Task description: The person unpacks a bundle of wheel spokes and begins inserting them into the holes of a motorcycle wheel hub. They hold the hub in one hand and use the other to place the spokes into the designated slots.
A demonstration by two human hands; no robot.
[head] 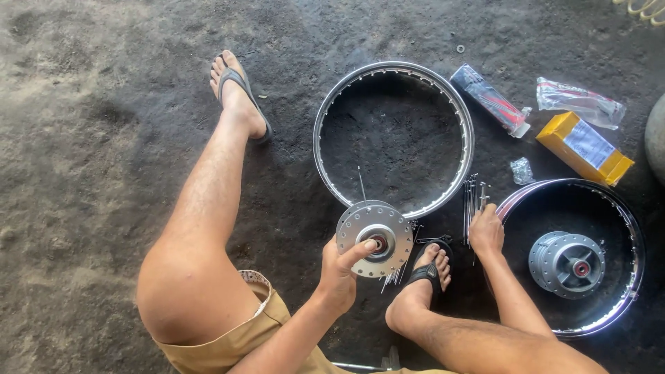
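Left hand (339, 271): grip closed on silver wheel hub (375, 237), thumb on its centre bore; hub held near the floor, at the near edge of the empty rim (393, 138)
Right hand (485, 232): fingers curled down onto loose spokes (471, 201); whether they are pinched, cannot tell
Second rim (573, 257): right, another hub lying inside it
Yellow box (584, 147): far right, closed
Plastic bags (580, 101): beside the box, contents unclear
Floor (97, 104): dark, gritty

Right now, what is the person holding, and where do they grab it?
The left hand holds a round silver wheel hub at its lower edge, thumb pressed by the centre hole. The right hand reaches a bundle of thin metal spokes on the ground; its grip cannot be told.
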